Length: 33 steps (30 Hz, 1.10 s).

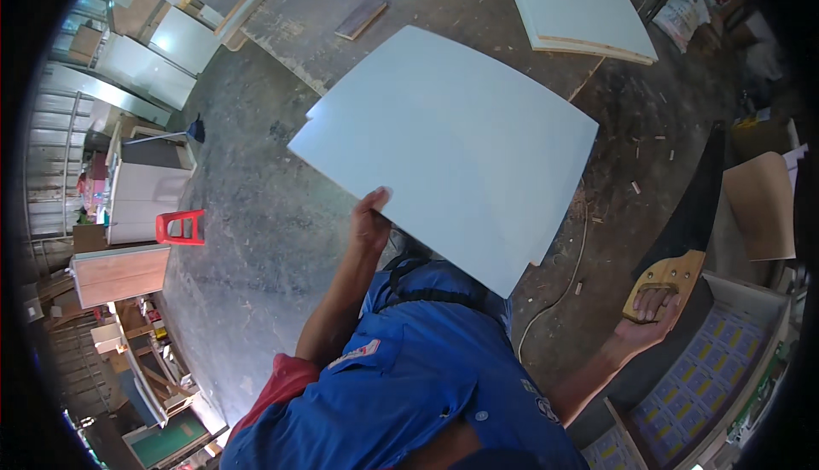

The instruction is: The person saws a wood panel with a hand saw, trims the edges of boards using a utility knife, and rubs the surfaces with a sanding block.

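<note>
My left hand grips the near edge of a white board, thumb on its top face and the other fingers hidden beneath. The board is held out in front of my body and has small notches at two corners. Off to the right, my right hand is wrapped through the wooden handle of a handsaw. The dark saw blade points up and away, apart from the board, beside an open-topped box.
At the right stands a box holding purple-and-yellow packets. More white panels lie ahead near a small wood offcut. A red stool and cabinets stand left. A cable and scraps lie on the floor.
</note>
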Available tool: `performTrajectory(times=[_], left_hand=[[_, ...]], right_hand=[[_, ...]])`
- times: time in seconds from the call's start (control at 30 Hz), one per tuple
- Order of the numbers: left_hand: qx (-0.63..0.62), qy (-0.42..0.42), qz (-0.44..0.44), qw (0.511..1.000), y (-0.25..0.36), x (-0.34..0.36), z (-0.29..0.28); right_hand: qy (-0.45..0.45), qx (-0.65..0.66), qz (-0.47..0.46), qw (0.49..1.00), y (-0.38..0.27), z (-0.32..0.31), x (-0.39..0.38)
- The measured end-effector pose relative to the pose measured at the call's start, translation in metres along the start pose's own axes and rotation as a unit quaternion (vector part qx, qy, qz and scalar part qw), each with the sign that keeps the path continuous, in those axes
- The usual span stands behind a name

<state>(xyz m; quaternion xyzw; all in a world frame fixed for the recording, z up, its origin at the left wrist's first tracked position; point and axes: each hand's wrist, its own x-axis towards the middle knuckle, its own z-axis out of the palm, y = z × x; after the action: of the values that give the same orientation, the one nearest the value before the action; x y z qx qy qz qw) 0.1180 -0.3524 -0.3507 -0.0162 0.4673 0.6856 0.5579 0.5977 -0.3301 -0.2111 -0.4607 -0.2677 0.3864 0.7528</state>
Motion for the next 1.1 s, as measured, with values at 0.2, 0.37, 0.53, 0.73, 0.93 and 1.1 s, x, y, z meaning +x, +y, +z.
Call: performTrajectory(times=[0.2, 0.37, 0.53, 0.73, 0.93, 1.1], left_hand=[[0.098, -0.095, -0.119, 0.983, -0.037, 0.060, -0.026], [0.288, -0.157, -0.271, 0.905, -0.012, 0.083, -0.072], [0.335, -0.214, -0.256, 0.881, 0.031, 0.083, -0.098], [0.092, -0.184, -0.138, 0.969, 0.111, 0.065, -0.075], [-0.179, -0.391, -0.219, 0.876, 0.181, 0.067, -0.059], [-0.008, -0.265, -0.061, 0.962, 0.230, 0.062, -0.025]], right_hand=[[-0.017, -0.015, -0.031, 0.999, 0.011, 0.082, -0.077], [-0.045, -0.030, 0.016, 0.998, 0.039, 0.161, -0.159], [-0.166, -0.125, 0.091, 0.974, 0.044, 0.219, -0.216], [-0.285, -0.251, 0.188, 0.906, 0.065, 0.276, -0.251], [-0.354, 0.032, 0.279, 0.892, 0.136, 0.329, -0.264], [-0.360, 0.179, 0.284, 0.870, 0.188, 0.380, -0.264]])
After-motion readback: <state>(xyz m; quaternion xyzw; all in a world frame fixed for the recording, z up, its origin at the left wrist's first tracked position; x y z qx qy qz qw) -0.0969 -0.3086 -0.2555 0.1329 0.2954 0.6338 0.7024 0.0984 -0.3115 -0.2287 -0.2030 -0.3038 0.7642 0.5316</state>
